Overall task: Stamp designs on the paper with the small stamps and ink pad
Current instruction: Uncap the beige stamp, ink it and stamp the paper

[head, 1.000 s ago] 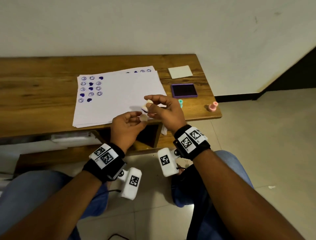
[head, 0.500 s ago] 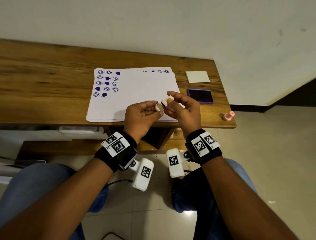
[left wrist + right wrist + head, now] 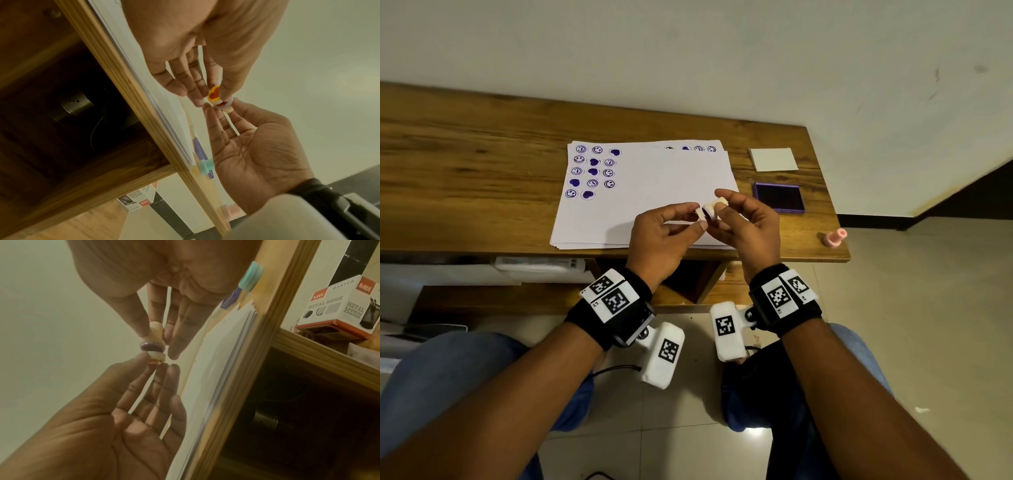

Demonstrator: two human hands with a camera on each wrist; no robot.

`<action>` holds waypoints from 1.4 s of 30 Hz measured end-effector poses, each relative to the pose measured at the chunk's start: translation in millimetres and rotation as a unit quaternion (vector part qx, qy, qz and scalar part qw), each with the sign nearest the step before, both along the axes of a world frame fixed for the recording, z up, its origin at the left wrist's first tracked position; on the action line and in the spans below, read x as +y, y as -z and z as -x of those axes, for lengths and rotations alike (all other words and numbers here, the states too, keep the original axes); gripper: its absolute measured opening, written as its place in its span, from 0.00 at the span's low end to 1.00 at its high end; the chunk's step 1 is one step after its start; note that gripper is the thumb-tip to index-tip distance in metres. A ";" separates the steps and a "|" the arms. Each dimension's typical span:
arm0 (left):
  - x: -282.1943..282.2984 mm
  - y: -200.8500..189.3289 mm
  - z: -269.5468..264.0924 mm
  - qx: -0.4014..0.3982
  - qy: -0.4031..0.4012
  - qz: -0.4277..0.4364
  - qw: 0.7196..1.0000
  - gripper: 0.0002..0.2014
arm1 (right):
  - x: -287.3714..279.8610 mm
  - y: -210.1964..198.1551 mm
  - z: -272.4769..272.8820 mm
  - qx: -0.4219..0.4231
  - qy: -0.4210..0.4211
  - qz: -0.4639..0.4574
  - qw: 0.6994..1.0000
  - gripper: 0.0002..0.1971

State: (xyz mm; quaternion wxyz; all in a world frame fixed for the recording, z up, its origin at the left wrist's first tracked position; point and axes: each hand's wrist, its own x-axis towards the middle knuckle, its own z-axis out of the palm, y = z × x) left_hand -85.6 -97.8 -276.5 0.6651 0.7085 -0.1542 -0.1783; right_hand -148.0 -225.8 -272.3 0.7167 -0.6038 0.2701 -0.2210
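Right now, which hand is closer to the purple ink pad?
The right hand. It is just left of the ink pad, holding a small stamp. The left hand is farther left, beyond the right hand.

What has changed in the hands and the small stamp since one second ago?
The left hand brought its small round cream cap right up against the inked face of the cream stamp pinched by the right hand; earlier a gap separated them. Both grips stayed. The stamped white paper, purple ink pad and pink stamp lie as before.
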 end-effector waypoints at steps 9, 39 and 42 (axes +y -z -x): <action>0.4 0.8 -1.6 -0.006 0.005 0.005 1.000 0.16 | 0.0 4.0 -1.1 0.006 -0.005 0.019 1.000 0.12; 4.5 20.9 4.8 -0.098 0.049 -0.108 0.988 0.22 | -24.6 11.8 10.6 0.094 -0.057 0.241 0.964 0.14; 1.6 24.0 14.0 -0.148 0.083 -0.124 0.978 0.19 | -46.3 7.7 28.4 0.110 -0.020 0.328 0.938 0.15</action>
